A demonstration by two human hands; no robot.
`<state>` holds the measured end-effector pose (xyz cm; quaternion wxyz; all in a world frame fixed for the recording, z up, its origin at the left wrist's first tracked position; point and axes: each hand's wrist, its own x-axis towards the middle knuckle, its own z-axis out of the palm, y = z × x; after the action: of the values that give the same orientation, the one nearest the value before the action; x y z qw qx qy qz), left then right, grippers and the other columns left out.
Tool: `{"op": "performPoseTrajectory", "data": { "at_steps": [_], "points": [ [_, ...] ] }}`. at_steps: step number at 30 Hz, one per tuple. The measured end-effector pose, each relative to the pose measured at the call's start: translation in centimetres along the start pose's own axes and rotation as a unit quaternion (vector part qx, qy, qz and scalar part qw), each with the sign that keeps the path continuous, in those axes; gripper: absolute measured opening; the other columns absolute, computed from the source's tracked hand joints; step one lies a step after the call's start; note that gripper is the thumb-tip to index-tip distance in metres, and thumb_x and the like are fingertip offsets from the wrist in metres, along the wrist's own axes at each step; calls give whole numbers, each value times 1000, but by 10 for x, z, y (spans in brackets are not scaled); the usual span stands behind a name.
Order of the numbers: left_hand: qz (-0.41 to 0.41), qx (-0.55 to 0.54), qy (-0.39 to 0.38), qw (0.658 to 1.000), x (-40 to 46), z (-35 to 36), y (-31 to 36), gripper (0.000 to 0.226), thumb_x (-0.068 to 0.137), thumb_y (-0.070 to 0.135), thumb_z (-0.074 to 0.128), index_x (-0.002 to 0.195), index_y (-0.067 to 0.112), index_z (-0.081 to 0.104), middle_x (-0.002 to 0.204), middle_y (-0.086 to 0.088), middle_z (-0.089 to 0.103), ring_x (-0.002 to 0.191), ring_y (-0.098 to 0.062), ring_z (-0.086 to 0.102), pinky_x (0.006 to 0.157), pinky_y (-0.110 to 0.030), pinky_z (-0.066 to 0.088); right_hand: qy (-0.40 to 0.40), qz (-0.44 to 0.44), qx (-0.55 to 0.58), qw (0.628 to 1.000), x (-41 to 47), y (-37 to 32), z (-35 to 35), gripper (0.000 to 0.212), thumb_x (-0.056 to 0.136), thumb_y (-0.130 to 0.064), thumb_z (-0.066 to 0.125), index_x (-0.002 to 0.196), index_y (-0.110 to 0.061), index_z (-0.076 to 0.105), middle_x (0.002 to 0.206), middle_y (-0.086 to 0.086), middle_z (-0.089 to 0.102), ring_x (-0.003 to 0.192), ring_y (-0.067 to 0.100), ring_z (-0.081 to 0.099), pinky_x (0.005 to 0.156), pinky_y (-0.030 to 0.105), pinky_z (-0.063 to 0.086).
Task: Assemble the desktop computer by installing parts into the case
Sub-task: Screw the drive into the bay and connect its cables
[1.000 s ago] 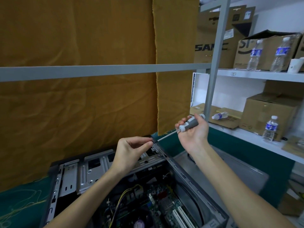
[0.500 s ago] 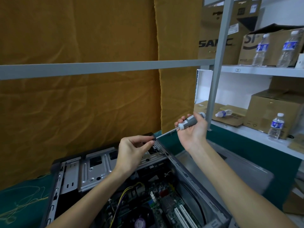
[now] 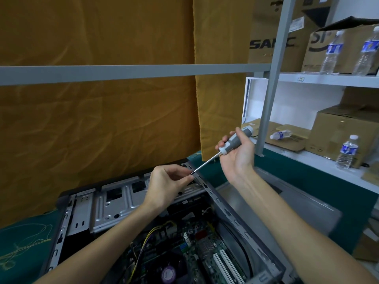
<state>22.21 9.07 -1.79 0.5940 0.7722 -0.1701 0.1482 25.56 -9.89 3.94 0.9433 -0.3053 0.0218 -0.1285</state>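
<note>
1. The right hand [image 3: 235, 158] wraps a firm grip round the grey handle of the screwdriver [image 3: 233, 143], up and to the far right of the case [image 3: 225, 212]. The shaft slopes down to the left, and its tip meets the left hand at the case's far right corner.
2. The left hand [image 3: 166, 186] has thumb and forefinger pinched narrow at the tip. Whether they hold a screw cannot be told; anything there is too small to see.
3. The case lies open on the green tabletop [image 3: 12, 238], with the motherboard [image 3: 196, 249] already inside and the drive bracket [image 3: 114, 206] at the far end. The step in hand looks like seating a screw at the frame rail [image 3: 221, 203].
4. To do it well, keep the left fingertips as a guide until the tip sits squarely in the screw head, then line the shaft up with the hole rather than at a slant.
5. Start the first turns lightly, so that the thread catches without crossing. Press harder only once it runs true.
6. Keep the pinch over the rail, not over the board. A dropped screw could fall among the components and be hard to find.
7. Let go with the left hand only when the screw stands on its own.
</note>
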Motion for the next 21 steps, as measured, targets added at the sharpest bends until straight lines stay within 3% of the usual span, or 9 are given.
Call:
{"op": "performPoseTrajectory", "data": {
  "at_steps": [5, 8, 11, 17, 21],
  "points": [
    [-7, 32, -6, 999, 8, 11, -5, 11, 82, 15, 85, 89, 23, 80, 81, 9, 78, 75, -9, 74, 66, -20, 57, 9, 5, -21, 1000, 9, -2, -5, 13, 101, -25, 60, 100, -14, 53, 72, 1, 55, 56, 11, 54, 63, 27, 48],
    [0, 116, -57, 992, 11, 16, -9, 14, 81, 14, 86, 88, 25, 80, 80, 13, 77, 77, -3, 73, 71, -21, 57, -52, -14, -82, 995, 6, 2, -3, 16, 102, -29, 56, 101, -13, 54, 68, -3, 58, 57, 8, 54, 64, 24, 47],
    [5, 175, -57, 983, 10, 20, -11, 16, 81, 14, 85, 88, 28, 82, 79, 17, 76, 76, 2, 71, 75, -24, 60, -134, -38, -175, 975, -3, 9, 5, 24, 102, -38, 52, 104, -15, 57, 72, -5, 57, 62, 6, 54, 70, 24, 46],
    [16, 220, -71, 973, 3, 18, -8, 34, 90, -1, 68, 109, 25, 80, 96, 25, 73, 94, 17, 64, 83, -1, 47, -213, -77, -293, 929, -13, 17, 20, 29, 92, -46, 54, 101, -19, 56, 72, -2, 53, 65, 9, 52, 69, 25, 45],
    [5, 224, -113, 968, 1, 12, -5, 40, 94, -1, 57, 125, 19, 74, 119, 11, 74, 111, 5, 65, 100, -15, 50, -238, -71, -314, 916, -15, 17, 21, 29, 92, -44, 56, 104, -18, 55, 74, -4, 55, 69, 8, 53, 71, 24, 48]
  ]
}}
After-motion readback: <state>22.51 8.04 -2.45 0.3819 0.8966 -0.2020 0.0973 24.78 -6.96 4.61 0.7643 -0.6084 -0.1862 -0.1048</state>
